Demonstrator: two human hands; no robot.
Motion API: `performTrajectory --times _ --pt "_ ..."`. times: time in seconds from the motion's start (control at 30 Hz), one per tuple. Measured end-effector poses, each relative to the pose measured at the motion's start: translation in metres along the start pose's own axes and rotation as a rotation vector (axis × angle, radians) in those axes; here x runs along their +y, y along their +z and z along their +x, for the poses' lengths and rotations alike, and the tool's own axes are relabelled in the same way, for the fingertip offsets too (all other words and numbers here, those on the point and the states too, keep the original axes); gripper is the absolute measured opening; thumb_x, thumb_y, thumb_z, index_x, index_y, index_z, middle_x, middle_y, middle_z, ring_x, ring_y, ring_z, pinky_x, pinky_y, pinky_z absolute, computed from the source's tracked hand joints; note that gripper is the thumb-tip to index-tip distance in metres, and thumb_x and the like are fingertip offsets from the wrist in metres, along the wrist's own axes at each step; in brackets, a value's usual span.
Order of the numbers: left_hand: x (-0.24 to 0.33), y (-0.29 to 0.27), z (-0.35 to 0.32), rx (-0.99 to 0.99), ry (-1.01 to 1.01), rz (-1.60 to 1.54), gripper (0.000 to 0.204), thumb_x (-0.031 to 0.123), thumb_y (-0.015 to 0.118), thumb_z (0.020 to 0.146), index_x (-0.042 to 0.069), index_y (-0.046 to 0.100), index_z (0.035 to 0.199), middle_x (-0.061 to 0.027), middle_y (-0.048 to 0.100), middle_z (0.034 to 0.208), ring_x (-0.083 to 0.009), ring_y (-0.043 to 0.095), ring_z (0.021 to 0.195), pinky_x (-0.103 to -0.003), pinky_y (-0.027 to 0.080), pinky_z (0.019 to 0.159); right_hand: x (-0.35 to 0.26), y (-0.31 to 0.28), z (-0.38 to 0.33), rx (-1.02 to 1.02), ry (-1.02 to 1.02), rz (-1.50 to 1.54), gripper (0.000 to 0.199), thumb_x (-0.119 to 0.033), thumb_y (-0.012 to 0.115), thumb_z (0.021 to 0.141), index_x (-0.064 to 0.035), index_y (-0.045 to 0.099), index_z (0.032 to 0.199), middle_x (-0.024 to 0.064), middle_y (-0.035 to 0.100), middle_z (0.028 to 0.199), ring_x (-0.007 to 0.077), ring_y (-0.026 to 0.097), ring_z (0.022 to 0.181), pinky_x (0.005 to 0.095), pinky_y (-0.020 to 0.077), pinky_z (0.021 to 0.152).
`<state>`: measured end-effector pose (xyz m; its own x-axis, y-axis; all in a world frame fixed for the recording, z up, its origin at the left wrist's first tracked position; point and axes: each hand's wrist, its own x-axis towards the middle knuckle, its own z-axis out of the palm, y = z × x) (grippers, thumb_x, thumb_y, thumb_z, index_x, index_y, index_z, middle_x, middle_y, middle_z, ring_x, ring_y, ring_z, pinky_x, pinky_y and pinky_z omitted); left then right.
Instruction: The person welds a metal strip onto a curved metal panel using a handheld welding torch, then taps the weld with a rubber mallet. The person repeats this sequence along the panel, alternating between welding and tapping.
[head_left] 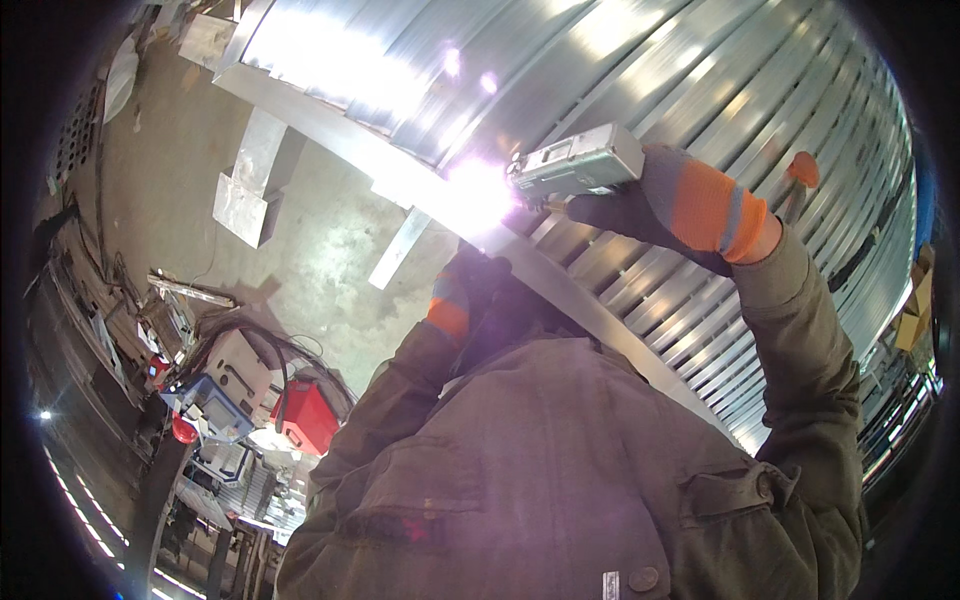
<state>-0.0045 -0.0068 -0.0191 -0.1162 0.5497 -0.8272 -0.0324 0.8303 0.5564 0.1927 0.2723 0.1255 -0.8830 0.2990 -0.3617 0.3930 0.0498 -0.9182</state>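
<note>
Background: a workshop with a concrete floor (165, 150) at the left; a bent piece of pale sheet metal (250, 175) lies on it at the upper left.
Work surface: a slatted metal panel (740, 110) fills the upper right, bordered by a flat metal edge (610, 312) that runs from upper left to lower right.
Glow: a white-violet glare (480, 195) at the centre, over the edge – detail inside it is washed out.
Metal block: a grey, box-shaped tool (580, 162) just right of the glare, its left end beside the light.
Right hand: gloved in grey and orange (690, 205), right of centre; its grip is closed around the block's right end.
Left hand: gloved, dark with orange (462, 290), below the glare – fingers in shadow, so I cannot tell how far its grip is open or what it holds.
On the slats: an orange-tipped object (802, 170), right of the right hand.
Lower left: a red box (308, 415) among clutter.
</note>
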Motion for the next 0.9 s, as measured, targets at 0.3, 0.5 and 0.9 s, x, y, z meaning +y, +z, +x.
performTrajectory --times 0.3,0.5,0.9 --pt "-0.007 -0.055 0.009 -0.086 0.144 0.231 0.027 0.016 0.082 0.094 0.003 0.079 0.118 -0.004 0.078 0.104 -0.0111 0.064 0.077 -0.029 0.053 0.068 -0.023 0.019 -0.047 0.205 0.016 0.023 0.045 -0.02 0.078 0.099 -0.0101 0.069 0.142 0.01 0.077 0.131 0.0239 0.075 0.12 0.0405 0.0585 0.106" --pt "0.112 -0.123 0.023 0.093 0.363 0.151 0.024 0.019 0.08 0.099 0.002 0.08 0.116 -0.0041 0.078 0.098 -0.0112 0.065 0.08 -0.029 0.056 0.074 -0.044 0.068 -0.145 0.469 0.175 -0.172 0.043 -0.015 0.083 0.096 -0.0015 0.07 0.134 0.0128 0.074 0.109 0.0198 0.073 0.087 0.0375 0.0591 0.079" --pt "0.25 0.014 0.117 -0.251 0.127 1.157 0.045 0.053 0.093 0.081 0.014 0.082 0.099 -0.0014 0.069 0.073 -0.0133 0.061 0.059 -0.032 0.053 0.055 0.018 0.086 -0.187 0.428 0.169 -0.1 0.04 -0.024 0.087 0.092 -0.0038 0.07 0.122 0.0136 0.075 0.103 0.0261 0.077 0.088 0.0374 0.0617 0.075"
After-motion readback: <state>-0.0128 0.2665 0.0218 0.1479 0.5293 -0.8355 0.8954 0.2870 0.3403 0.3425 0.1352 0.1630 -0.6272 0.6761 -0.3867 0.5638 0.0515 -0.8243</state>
